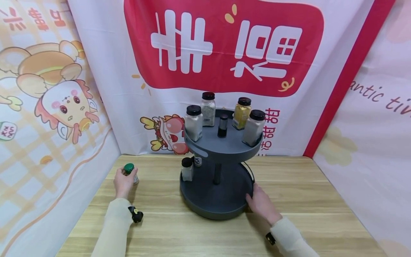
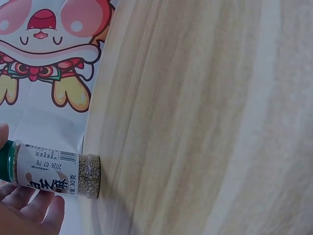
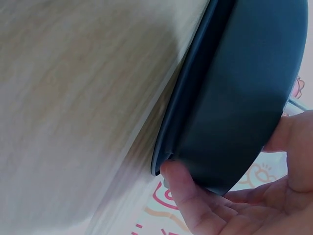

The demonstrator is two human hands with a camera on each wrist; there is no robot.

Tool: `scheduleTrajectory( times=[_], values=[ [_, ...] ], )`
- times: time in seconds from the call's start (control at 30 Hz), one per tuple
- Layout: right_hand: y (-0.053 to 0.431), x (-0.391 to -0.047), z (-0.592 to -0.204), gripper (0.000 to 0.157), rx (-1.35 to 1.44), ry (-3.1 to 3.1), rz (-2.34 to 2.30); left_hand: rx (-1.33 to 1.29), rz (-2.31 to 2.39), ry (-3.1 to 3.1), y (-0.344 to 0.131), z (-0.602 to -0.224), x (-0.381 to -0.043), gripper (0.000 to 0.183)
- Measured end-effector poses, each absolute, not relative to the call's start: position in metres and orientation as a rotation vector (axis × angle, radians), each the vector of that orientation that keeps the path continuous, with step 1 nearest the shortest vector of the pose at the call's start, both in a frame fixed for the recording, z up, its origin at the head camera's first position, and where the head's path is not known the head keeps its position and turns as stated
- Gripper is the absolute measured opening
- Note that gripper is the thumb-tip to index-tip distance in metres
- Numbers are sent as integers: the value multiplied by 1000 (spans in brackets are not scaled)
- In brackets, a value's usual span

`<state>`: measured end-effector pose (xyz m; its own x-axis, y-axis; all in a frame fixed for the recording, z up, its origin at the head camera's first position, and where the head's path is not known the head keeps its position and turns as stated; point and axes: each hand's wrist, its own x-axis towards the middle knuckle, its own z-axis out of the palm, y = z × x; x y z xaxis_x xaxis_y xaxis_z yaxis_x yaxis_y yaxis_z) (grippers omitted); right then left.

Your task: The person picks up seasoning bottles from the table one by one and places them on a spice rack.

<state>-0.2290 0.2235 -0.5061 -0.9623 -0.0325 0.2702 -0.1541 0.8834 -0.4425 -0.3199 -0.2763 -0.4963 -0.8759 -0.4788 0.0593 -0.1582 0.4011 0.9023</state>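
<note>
My left hand (image 1: 123, 184) holds a small clear bottle of sesame seeds (image 2: 58, 169) by its green cap, at the left of the table. The bottle's white label and the pale seeds at its base show in the left wrist view. On the right, my right hand (image 1: 262, 204) grips the edge of a dark grey two-tier turntable rack (image 1: 213, 213). Thumb and fingers (image 3: 181, 183) span the wall of its lower tray in the right wrist view. A white-filled jar (image 1: 187, 170) with a black lid stands at that tray's left, partly hiding a smaller bottle (image 1: 197, 160).
The upper tray carries black-lidded jars: a white one (image 1: 193, 125) at left, another white one (image 1: 253, 129) at right, a yellow one (image 1: 242, 115) and a pale one (image 1: 208, 110) behind. A small dark bottle (image 1: 222, 126) stands amid them. Printed cloths (image 1: 109, 89) hang around the wooden table (image 1: 160, 228).
</note>
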Motion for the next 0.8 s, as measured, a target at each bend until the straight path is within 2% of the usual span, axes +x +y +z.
scheduleTrajectory(
  times=[0.37,0.8],
  values=[
    [221,-227,-505,55,105,-2811,692,527,-1423,-2373,-275,-497,-316,56],
    [222,-224,-501,52,110,-2781,681,477,-1395,-2443,-274,-498,-313,63]
  ],
)
